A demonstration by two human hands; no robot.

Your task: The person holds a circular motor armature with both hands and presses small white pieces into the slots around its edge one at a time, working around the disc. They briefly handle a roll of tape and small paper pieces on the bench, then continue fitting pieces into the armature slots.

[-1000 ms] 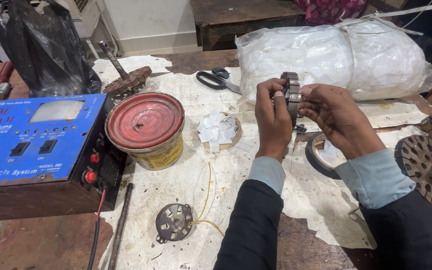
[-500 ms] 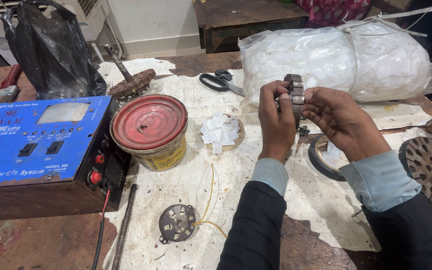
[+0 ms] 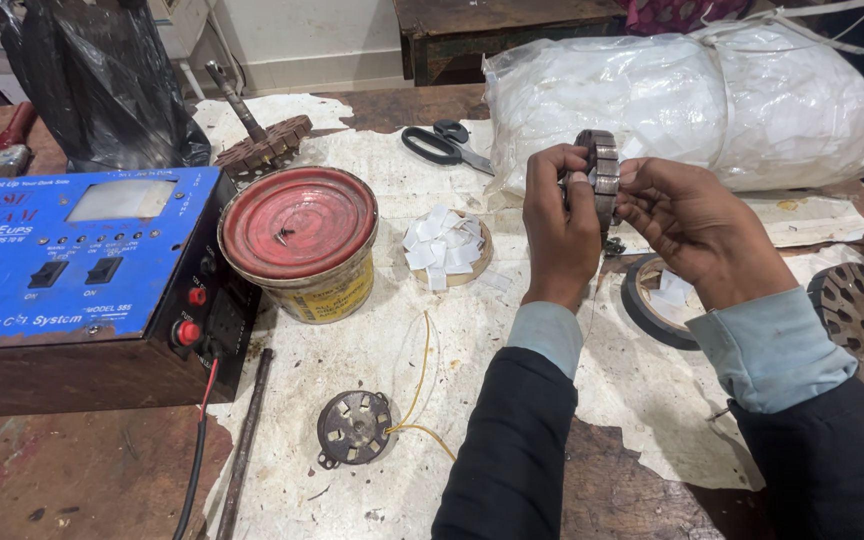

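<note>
The metal ring (image 3: 600,178) stands on edge, up above the counter (image 3: 372,330), right between both hands; the left hand (image 3: 560,228) and right hand (image 3: 697,225) each pinch one side.

Bare paper patch on the tabletop (image 3: 372,330) between tin (image 3: 300,240) and small motor (image 3: 354,428), blue box (image 3: 82,290) blocking left, white bundle (image 3: 692,100) walling the far side

1. Two hands, left hand (image 3: 560,228) and right hand (image 3: 697,228), share one slotted metal ring (image 3: 600,172).
2. One pair of scissors (image 3: 439,143).
3. One red-lidded tin (image 3: 299,238).
4. One blue box (image 3: 82,270).
5. One small motor (image 3: 354,428).
6. One tape roll (image 3: 652,305).
7. Two plastic bags: black bag (image 3: 102,85), white bag (image 3: 692,90).
</note>
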